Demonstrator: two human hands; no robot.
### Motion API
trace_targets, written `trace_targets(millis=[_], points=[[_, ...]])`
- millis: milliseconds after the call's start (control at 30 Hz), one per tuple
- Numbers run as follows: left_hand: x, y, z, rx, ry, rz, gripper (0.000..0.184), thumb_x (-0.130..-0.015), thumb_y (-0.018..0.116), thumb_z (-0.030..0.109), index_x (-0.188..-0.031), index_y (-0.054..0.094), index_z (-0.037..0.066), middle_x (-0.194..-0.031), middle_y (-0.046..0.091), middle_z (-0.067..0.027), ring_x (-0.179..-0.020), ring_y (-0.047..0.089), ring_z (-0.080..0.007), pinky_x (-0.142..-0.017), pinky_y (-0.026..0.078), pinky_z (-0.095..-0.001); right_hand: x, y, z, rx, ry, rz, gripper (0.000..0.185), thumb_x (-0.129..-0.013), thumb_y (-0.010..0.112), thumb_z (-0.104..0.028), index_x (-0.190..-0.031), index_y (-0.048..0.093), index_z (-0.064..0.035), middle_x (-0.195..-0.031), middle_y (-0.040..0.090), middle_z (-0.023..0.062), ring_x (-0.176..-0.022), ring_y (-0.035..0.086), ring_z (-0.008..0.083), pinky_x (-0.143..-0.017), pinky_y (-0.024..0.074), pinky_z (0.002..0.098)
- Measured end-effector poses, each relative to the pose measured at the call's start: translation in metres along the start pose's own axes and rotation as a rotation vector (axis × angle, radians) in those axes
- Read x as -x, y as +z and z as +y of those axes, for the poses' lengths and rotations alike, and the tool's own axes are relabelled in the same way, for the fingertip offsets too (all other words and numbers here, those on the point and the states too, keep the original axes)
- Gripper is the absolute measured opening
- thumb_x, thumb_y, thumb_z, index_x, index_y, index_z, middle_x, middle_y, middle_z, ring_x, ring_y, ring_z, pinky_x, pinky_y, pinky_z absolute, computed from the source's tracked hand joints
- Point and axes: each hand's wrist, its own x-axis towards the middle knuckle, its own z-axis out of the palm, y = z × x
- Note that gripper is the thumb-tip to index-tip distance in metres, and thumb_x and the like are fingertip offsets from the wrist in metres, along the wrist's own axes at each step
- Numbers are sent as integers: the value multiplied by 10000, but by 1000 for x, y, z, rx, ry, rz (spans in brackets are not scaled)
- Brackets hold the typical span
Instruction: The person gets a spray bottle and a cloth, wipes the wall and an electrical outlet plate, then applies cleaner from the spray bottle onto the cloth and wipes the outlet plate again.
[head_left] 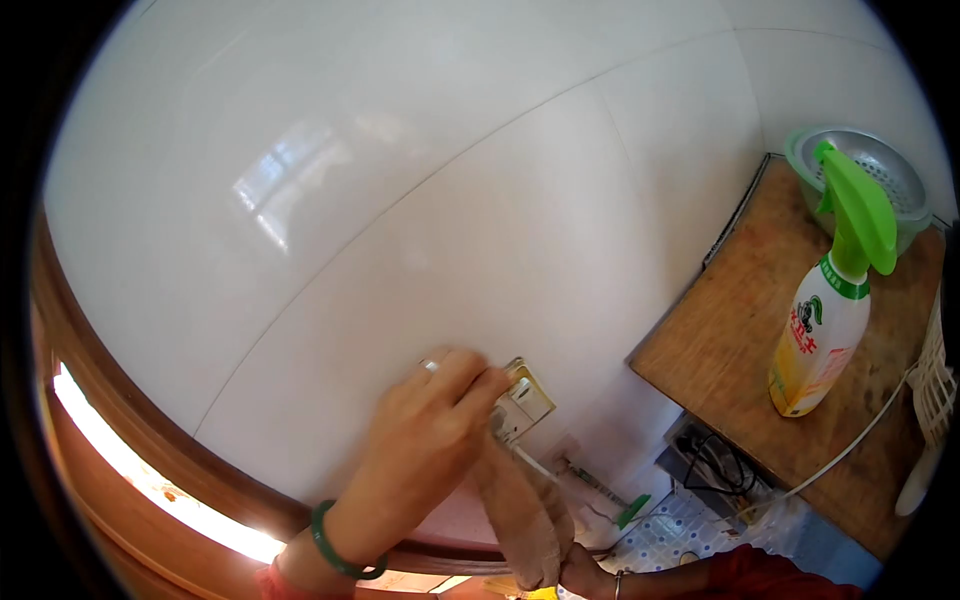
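My left hand (430,430), with a green bangle at the wrist, is closed against the left edge of a wall switch and socket plate (528,398). Its fingertips are partly hidden, so what they pinch does not show. A white cord (535,462) leads down from the plate. Below that hand hangs a long brown piece that looks like cloth (520,515); whether its upper end is in my left fingers cannot be seen. At the bottom edge, my right hand (587,573), wearing a thin bracelet, is closed around its lower end.
On the wooden tabletop (700,350) at right stand a spray bottle (820,340) with a green trigger and a colander in a green bowl (800,160). A pale plastic basket (932,375) sits at the far right. Black cables (715,465) hang beneath. A wooden frame (150,420) curves along the lower left.
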Motion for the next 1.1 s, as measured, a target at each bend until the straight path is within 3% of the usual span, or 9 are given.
trace_targets(millis=[200, 400, 467, 600, 833, 933, 1000, 1033, 1100], points=[[22, -3, -2, 24, -45, 14, 280, -690, 655, 0, -964, 654, 55, -872, 531, -48, -773, 582, -223, -604, 478, -334, -1, 7, 15, 15, 11, -8, 195, -864, 622, -80, -1043, 655, -10, -937, 683, 94, -920, 628, 162, -752, 516, 338], [65, 14, 8, -78, -147, 259, 306, -731, 695, -19, -1030, 676, 41, -857, 576, -61, -698, 585, -223, -523, 464, -319, 9, 11, -7, 140, -12, -47, 220, -863, 620, -66, -1076, 631, -12, -950, 684, 84, -894, 637, 170, -727, 526, 327], [72, 26, 11, -77, -179, 431, 292, -761, 719, -28, -1046, 685, 27, -850, 593, -76, -687, 592, -216, -510, 463, -300, 13, 9, -16, 194, -24, -57, 230, -863, 619, -61, -1087, 623, -13, -954, 684, 81, -885, 639, 173, -719, 529, 323], [80, 54, 28, -52, -346, 602, 245, -776, 747, -50, -1001, 690, 26, -817, 600, -92, -682, 577, -231, -578, 479, -296, 18, 8, -31, 323, -51, -73, 250, -862, 618, -51, -1109, 607, -15, -963, 685, 75, -868, 645, 178, -703, 536, 316], [103, 86, 44, 14, -385, 649, 256, -759, 733, -75, -991, 689, 23, -846, 610, -110, -709, 590, -256, -593, 490, -332, 19, 7, -29, 336, -50, -71, 209, -840, 628, -103, -1036, 630, -33, -929, 684, 97, -830, 650, 218, -683, 526, 344], [127, 112, 55, 52, -343, 542, 250, -794, 713, -4, -1039, 677, 28, -857, 624, -106, -732, 619, -259, -586, 501, -341, 21, 7, -30, 387, -63, -83, 194, -830, 632, -125, -1005, 640, -40, -914, 684, 107, -813, 652, 235, -674, 522, 357], [147, 133, 66, 186, -280, 191, 222, -844, 675, 113, -1055, 669, 43, -931, 633, -111, -816, 640, -255, -655, 518, -348, 23, 7, -31, 457, -72, -91, 186, -824, 635, -139, -984, 647, -45, -904, 684, 113, -803, 653, 247, -668, 519, 365], [155, 136, 73, 191, -287, 205, 222, -844, 675, 113, -1055, 669, 43, -931, 633, -111, -816, 640, -255, -655, 518, -348, 25, 5, -33, 510, -75, -102, 183, -821, 637, -147, -974, 651, -48, -899, 684, 116, -797, 654, 252, -665, 518, 369], [164, 144, 81, 349, -310, -328, 284, -889, 690, 253, -1068, 647, 37, -989, 623, -109, -859, 638, -272, -705, 529, -340, 32, -1, -41, 673, -82, -134, 177, -814, 640, -161, -953, 657, -53, -889, 684, 123, -786, 655, 264, -660, 515, 377]])
